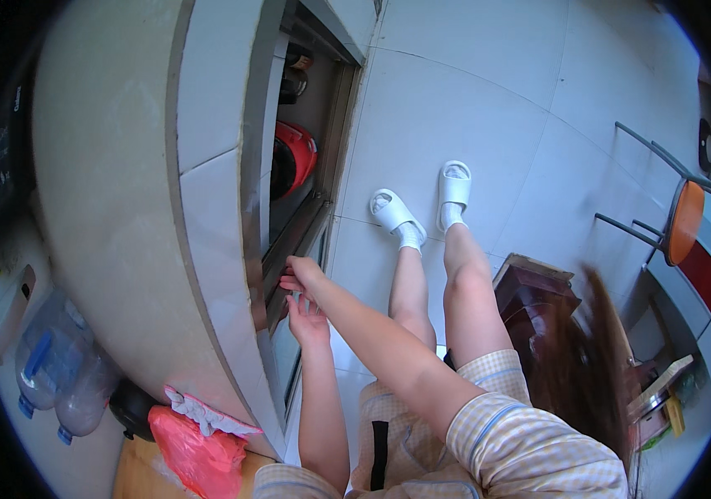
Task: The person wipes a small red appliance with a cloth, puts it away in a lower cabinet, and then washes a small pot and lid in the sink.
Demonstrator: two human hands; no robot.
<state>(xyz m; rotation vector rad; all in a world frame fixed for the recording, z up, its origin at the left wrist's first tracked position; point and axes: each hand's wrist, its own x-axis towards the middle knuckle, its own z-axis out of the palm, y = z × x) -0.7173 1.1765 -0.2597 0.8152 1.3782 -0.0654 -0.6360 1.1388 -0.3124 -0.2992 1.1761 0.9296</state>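
My right hand (302, 276) is at the dark metal frame (275, 265) of a sliding cabinet door, its fingers loosely bent. It seems to touch the frame, but I cannot tell how firmly. Just below it, my left hand (310, 324) is palm up with its fingers apart, close to the glass door panel (286, 349). Neither hand visibly holds anything. Through the opening beyond the frame, a red round object (298, 159), perhaps a pot or cooker, sits partly hidden inside the cabinet. Farther in are dark containers (293, 84).
A tiled counter (112, 187) runs above the cabinet. Clear plastic bottles (65, 368), a red plastic bag (196, 452) and a cloth (208, 415) are at lower left. An orange-seated stool (685, 221) stands on the tiled floor at right, with a dark red wooden piece (533, 293) nearer me.
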